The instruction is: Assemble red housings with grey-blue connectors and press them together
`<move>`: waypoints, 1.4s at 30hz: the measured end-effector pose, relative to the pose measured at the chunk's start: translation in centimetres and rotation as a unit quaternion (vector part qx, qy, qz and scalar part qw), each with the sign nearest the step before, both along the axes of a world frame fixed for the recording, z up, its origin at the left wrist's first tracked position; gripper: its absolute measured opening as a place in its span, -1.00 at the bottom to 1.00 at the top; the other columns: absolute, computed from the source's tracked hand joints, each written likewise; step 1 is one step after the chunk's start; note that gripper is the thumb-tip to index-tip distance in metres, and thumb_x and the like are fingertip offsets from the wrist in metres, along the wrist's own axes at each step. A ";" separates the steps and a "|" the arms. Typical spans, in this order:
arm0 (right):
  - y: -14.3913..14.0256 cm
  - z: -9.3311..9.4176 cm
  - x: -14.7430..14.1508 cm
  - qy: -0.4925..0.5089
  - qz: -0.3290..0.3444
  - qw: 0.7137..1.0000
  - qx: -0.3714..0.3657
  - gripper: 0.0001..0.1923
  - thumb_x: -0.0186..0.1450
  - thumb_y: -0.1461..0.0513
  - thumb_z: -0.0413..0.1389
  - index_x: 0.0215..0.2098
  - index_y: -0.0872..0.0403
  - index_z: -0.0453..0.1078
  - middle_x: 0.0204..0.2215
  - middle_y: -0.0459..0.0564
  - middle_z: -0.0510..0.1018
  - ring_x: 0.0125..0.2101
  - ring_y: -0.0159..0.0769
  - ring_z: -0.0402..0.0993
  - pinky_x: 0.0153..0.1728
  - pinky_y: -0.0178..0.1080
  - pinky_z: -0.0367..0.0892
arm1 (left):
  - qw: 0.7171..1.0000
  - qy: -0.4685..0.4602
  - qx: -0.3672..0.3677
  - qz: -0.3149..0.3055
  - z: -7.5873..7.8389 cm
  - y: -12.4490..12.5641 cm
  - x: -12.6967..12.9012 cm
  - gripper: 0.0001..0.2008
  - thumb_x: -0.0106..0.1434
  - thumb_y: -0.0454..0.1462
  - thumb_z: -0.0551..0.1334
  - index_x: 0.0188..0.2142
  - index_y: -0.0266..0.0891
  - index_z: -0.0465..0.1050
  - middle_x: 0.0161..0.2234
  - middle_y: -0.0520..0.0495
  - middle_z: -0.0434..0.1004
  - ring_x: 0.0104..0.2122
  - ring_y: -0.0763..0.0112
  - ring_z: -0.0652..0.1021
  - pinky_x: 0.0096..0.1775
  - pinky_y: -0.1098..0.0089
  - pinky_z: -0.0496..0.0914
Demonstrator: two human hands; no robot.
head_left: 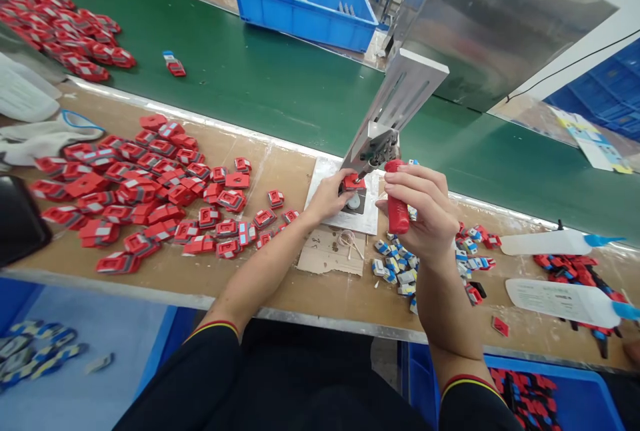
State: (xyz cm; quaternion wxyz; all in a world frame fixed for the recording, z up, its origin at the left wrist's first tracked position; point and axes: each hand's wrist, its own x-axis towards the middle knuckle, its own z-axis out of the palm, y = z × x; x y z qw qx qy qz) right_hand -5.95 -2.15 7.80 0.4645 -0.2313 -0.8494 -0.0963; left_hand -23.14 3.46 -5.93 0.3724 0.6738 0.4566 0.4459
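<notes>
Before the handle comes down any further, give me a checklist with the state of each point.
1. Red part seated on the fixture under the press head: ok, it sits right below the head.
2. Left hand fingers out from under the head: cannot tell, they rest against the part.
3. Right hand firm on the red handle: ok, fingers wrapped around it.
4. Supply of red parts within reach at the left: ok.
5. Small blue-and-white pieces beside the fixture: ok, a heap lies under the right wrist.
6. Part square to the head: cannot tell.
</notes>
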 end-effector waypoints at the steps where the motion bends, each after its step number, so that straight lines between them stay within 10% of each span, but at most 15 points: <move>1: -0.1 -0.2 0.0 0.000 -0.001 1.000 0.001 -0.64 0.39 0.34 0.26 0.11 -0.11 0.52 -0.09 -0.03 0.76 -0.01 -0.13 0.67 0.00 0.01 0.62 | 1.000 -0.001 -0.002 0.001 -0.1 0.0 0.0 -0.51 0.25 -0.42 0.32 0.18 -0.22 0.44 0.06 -0.16 0.69 0.03 0.15 0.66 0.17 0.11 0.51; 13: -1.3 -4.3 0.9 0.081 -0.004 0.986 -0.143 -0.70 0.42 0.26 0.10 0.07 -0.16 0.47 0.15 0.05 0.59 0.20 0.00 0.55 0.04 0.16 0.61 | 1.000 0.011 -0.009 0.003 -0.3 0.0 0.2 -0.48 0.22 -0.46 0.31 0.18 -0.22 0.46 0.02 -0.16 0.70 -0.02 0.17 0.67 0.13 0.13 0.52; 19: -2.2 -4.6 -0.6 0.244 0.075 0.805 -0.536 -0.53 0.31 -0.13 0.28 -0.10 -0.12 0.17 -0.11 0.02 0.67 -0.15 -0.11 0.70 -0.20 -0.04 0.65 | 1.000 0.011 -0.016 0.007 -0.1 -0.2 0.2 -0.48 0.24 -0.44 0.30 0.20 -0.20 0.45 0.00 -0.16 0.70 -0.05 0.19 0.68 0.09 0.15 0.54; 24: -2.3 -2.8 -0.9 0.243 0.096 0.714 -0.649 -0.39 0.19 -0.13 0.42 -0.23 -0.10 0.09 -0.41 -0.15 0.66 -0.45 -0.26 0.66 -0.41 -0.19 0.58 | 1.000 0.010 -0.016 0.002 0.2 -0.4 0.1 -0.50 0.26 -0.42 0.30 0.20 -0.19 0.45 -0.02 -0.13 0.70 -0.07 0.23 0.68 0.08 0.18 0.54; 30: -2.0 -3.6 -0.5 0.163 0.047 0.721 -0.671 -0.49 0.31 -0.14 0.28 -0.32 -0.05 0.10 -0.34 -0.07 0.66 -0.64 -0.40 0.54 -0.69 -0.33 0.27 | 1.000 0.018 -0.023 -0.002 0.2 -0.3 0.1 -0.52 0.25 -0.43 0.29 0.16 -0.16 0.45 -0.02 -0.12 0.70 -0.06 0.21 0.68 0.06 0.19 0.53; 42: 0.4 -8.6 -1.2 0.165 -0.001 0.826 -0.538 -0.49 0.34 -0.14 0.24 -0.39 -0.05 0.09 -0.47 -0.17 0.47 -0.62 -0.36 0.48 -0.65 -0.29 0.30 | 0.996 0.065 -0.052 -0.026 1.7 -0.6 0.4 -0.55 0.31 -0.39 0.28 0.19 -0.23 0.38 -0.01 -0.19 0.68 -0.03 0.17 0.67 0.07 0.16 0.53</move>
